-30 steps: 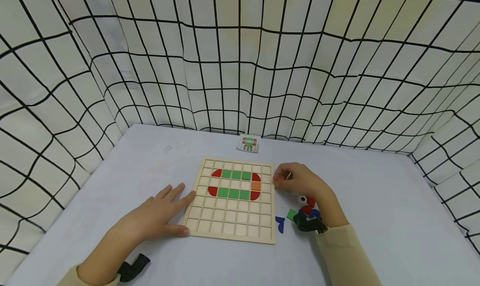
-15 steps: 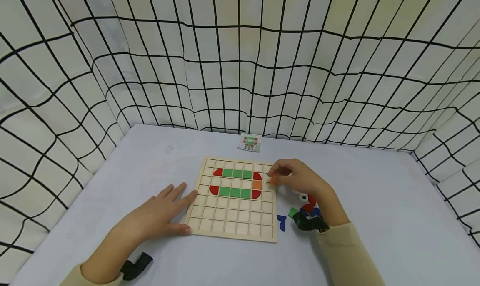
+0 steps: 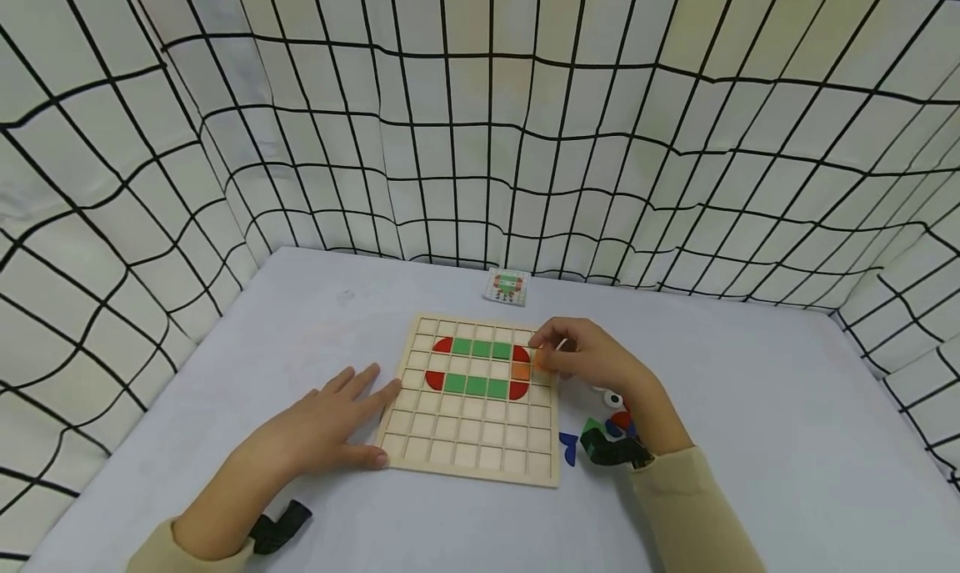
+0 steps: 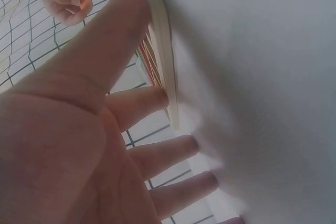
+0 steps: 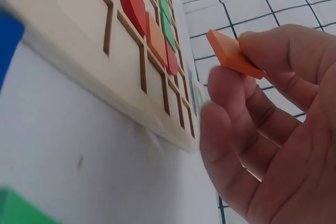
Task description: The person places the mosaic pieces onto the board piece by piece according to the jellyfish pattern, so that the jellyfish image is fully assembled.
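A square wooden grid board (image 3: pixel 465 456) lies on the white table, with two rows of green square tiles (image 3: pixel 476 385) ended by red rounded tiles (image 3: pixel 434 380). One orange tile (image 3: pixel 520 371) sits between the red ones at the right end. Over the board's right edge, my right hand (image 3: pixel 588 356) pinches another orange square tile (image 5: pixel 231 53) between thumb and fingers, tilted and above the board in the right wrist view. My left hand (image 3: pixel 315 427) is spread flat at the board's left side, its thumb and index finger touching the edge.
Right of the board lie loose pieces: blue pieces (image 3: pixel 569 448), a green piece (image 3: pixel 592 425), a white eye piece (image 3: pixel 612 399) and red ones, partly behind the right wrist. A small pattern card (image 3: pixel 507 287) lies behind the board. A black-lined white backdrop (image 3: pixel 480 139) surrounds the table.
My right hand has moved slightly left with the orange tile, from beside the board to over its right columns. The left hand stays at the board's edge.
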Tool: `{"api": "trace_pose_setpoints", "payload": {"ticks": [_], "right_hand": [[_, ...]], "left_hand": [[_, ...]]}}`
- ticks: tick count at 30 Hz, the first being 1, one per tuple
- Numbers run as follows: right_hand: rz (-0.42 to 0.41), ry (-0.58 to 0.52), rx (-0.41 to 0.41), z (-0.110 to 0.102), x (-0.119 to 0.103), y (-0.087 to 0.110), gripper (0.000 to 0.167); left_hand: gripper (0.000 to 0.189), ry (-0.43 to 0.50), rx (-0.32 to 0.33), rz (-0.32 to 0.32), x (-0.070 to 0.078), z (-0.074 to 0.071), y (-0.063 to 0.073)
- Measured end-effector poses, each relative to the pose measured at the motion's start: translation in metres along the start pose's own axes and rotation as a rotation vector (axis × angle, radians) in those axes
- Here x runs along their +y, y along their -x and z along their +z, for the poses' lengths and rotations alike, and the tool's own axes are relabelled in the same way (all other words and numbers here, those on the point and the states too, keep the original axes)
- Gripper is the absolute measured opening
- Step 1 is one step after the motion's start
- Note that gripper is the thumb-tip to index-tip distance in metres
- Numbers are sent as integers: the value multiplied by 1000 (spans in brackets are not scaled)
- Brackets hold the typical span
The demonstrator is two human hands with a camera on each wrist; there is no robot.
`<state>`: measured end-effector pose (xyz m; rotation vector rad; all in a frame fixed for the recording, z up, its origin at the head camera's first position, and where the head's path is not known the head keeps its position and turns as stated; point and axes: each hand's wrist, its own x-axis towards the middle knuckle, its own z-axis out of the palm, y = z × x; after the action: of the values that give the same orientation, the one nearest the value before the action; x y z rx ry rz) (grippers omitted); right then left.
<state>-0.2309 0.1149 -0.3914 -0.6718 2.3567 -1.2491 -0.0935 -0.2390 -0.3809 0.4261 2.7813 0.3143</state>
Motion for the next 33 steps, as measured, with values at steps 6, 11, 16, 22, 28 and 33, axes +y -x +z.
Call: {"api": "trace_pose_setpoints", "payload": {"ticks": [6,11,16,22,28,33], "right_hand": [[-25,41,1,8,-10,-13,17],[-84,91,-29,19,-21,-29,18],[-128,126,-44,35,-34,-47,17],[-136,164,-79,56,-47,-65,9],[-127,179,-107,72,-56,-75,8],[-121,228,-96,82,-60,-80,7]], "left_hand": [[93,-4,0,2,0,-1,-1],[94,4,-4,1,1,0,-2],[94,7,-2,-3,0,1,-1],[95,9,-2,6,1,1,0],[95,3,1,25,1,0,0],[95,-4,-1,31,1,0,-1]]}}
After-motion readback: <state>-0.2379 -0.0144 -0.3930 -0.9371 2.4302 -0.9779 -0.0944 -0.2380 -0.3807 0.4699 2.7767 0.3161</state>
